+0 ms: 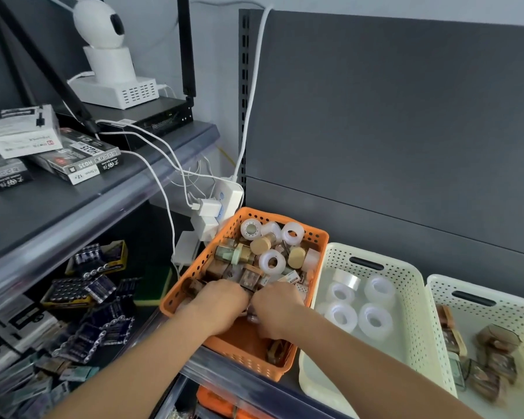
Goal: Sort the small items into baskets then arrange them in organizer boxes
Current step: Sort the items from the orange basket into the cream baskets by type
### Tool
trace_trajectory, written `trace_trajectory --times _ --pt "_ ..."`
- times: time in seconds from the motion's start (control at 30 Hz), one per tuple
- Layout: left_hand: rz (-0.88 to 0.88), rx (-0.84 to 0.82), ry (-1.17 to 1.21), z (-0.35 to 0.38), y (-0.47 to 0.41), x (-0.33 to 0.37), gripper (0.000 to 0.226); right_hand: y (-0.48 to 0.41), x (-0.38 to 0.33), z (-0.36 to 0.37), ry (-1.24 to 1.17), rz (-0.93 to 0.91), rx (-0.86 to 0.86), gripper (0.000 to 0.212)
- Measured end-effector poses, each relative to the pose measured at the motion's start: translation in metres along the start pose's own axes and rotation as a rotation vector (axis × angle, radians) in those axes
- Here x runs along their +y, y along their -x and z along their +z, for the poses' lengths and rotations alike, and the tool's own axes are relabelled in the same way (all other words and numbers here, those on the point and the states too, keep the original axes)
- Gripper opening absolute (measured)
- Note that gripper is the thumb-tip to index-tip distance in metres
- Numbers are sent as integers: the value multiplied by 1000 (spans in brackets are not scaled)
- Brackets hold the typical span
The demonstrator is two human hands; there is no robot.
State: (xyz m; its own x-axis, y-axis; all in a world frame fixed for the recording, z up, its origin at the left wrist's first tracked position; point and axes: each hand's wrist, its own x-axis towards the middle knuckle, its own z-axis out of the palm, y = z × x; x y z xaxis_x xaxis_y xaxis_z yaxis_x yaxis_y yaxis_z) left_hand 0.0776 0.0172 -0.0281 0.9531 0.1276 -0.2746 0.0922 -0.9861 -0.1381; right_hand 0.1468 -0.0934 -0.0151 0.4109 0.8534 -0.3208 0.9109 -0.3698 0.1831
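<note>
Dark grey shop shelving with a plain back panel [406,116] carries 3 baskets side by side on one shelf [239,379]. On the upper left shelf [73,201] a black carton [85,160] reads "HO35" and "0.5mm"; the print on the white carton [25,134] above it is too small to read. A white dome camera [100,22] sits further back, and a white power strip [229,195] hangs beside the baskets.

Both hands are inside the orange basket [318,237], knuckles up and fingers dug down among the mixed small items. The left hand [221,303] and right hand [277,306] almost touch; the fingertips are buried, so I cannot tell what either one grips.

The orange basket holds at least 4 white tape rolls [272,261], 2 tan round caps [260,244] and many small brown boxes. The middle cream basket [406,267] holds 5 clear tape rolls [374,320]. The right cream basket [496,285] holds blurred brown packets [496,361]. Battery packs [82,294] lie heaped on the lower left shelf.
</note>
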Motion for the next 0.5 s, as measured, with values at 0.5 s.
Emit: trace_trajectory --times 0.5 --pt "-63 455 1224 -37 -9 -9 17 34 45 -12 -815 305 611 30"
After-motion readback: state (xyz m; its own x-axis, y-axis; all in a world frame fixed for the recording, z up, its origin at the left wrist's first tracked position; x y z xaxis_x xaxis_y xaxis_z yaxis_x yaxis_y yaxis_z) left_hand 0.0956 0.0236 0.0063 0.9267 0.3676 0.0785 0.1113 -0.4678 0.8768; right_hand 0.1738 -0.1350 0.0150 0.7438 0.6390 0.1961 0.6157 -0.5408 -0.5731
